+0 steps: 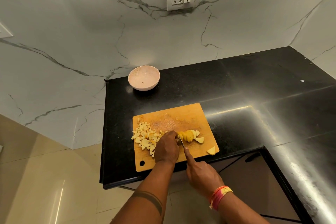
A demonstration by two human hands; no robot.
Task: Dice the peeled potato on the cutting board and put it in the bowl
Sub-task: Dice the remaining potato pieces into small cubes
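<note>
On the cutting board [181,116], the left hand [167,146] steadies sliced potato [190,135] while the right hand [201,172] grips a knife [181,142]. Diced cubes [145,136] pile at the board's left edge; the bowl [144,77] beyond the board holds no potato yet, leaving roughly half uncut.

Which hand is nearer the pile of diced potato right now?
Left. The left hand touches the diced pile's right edge while steadying the slices. The right hand grips the knife farther right, toward the board's near edge.
</note>
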